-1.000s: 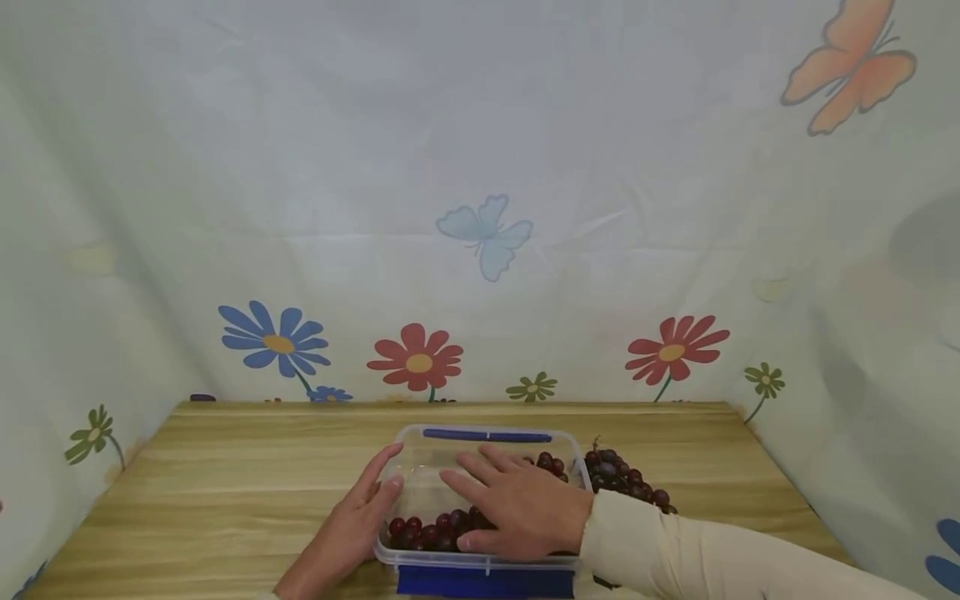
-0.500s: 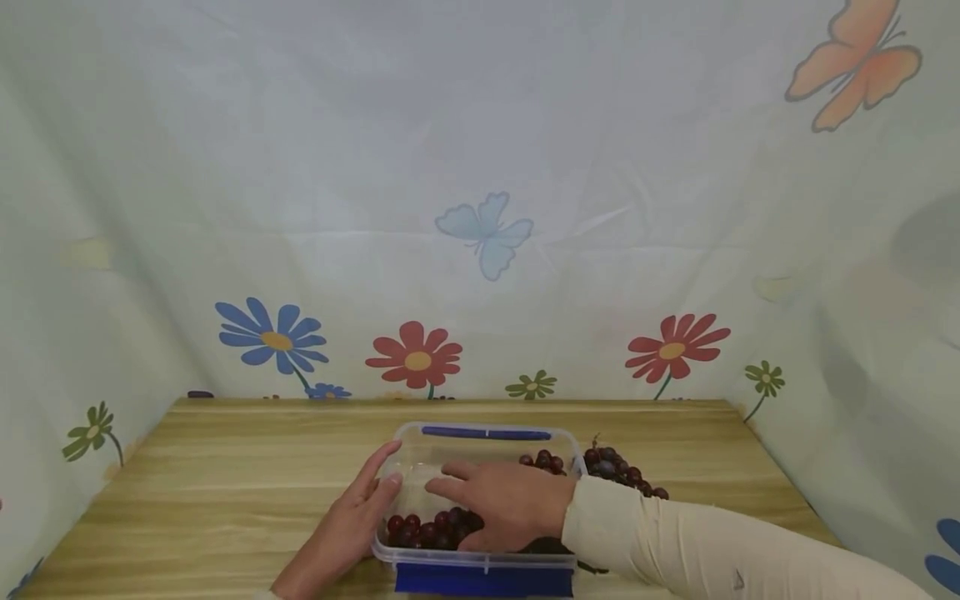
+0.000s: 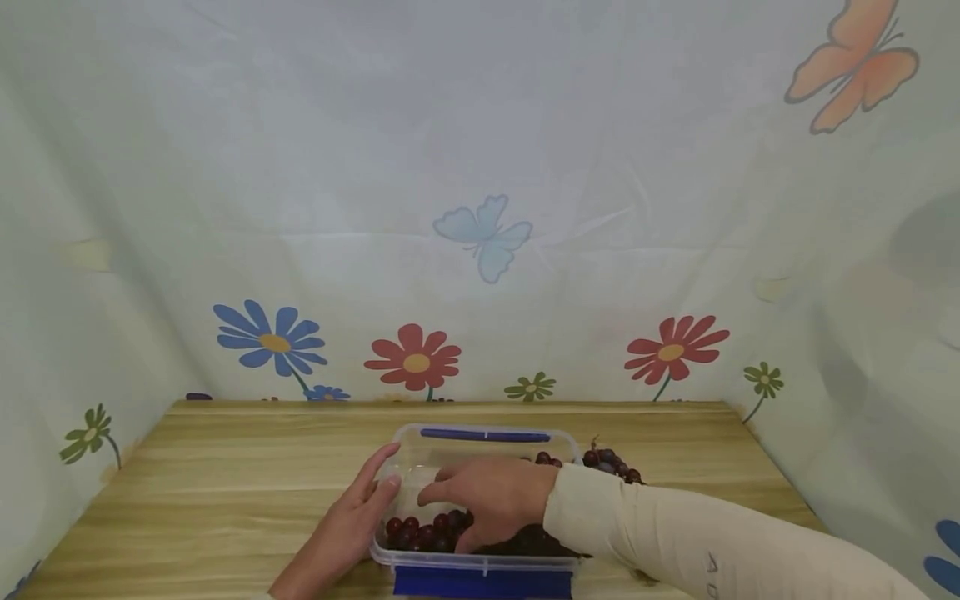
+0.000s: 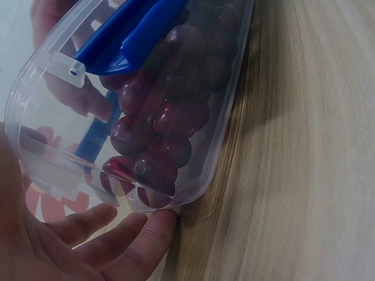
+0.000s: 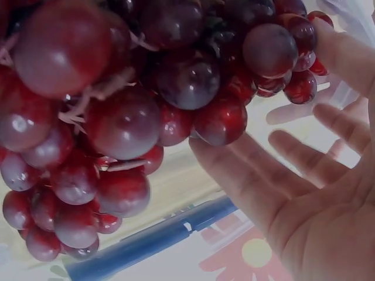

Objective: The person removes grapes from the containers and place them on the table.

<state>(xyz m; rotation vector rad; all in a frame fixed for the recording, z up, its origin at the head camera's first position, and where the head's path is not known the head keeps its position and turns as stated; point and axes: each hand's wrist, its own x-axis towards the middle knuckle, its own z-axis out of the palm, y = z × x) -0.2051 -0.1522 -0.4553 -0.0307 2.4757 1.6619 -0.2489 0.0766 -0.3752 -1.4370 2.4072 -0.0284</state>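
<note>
A clear plastic food container (image 3: 480, 560) with blue clips stands on the table. Dark red grapes (image 3: 427, 533) lie along its near side, and several more show at its back right. My left hand (image 3: 345, 525) rests against the container's left end; in the left wrist view its fingertips (image 4: 155, 219) touch the lower corner. Inside the container, my right hand (image 3: 502, 500) reaches down at the grapes. The right wrist view shows its thumb and a finger touching a bunch of grapes (image 5: 123, 123), the other fingers spread and not curled round them.
Another bunch of grapes (image 3: 611, 462) lies on the wooden table (image 3: 262, 467) just right of the container, partly behind the right sleeve (image 3: 675, 525). Behind the table hangs a white cloth (image 3: 337, 275) printed with flowers and butterflies.
My right hand has moved left and dipped into the container, its fingers pointing further down. The sleeve covers more of the outer bunch. The left hand has stayed in place.
</note>
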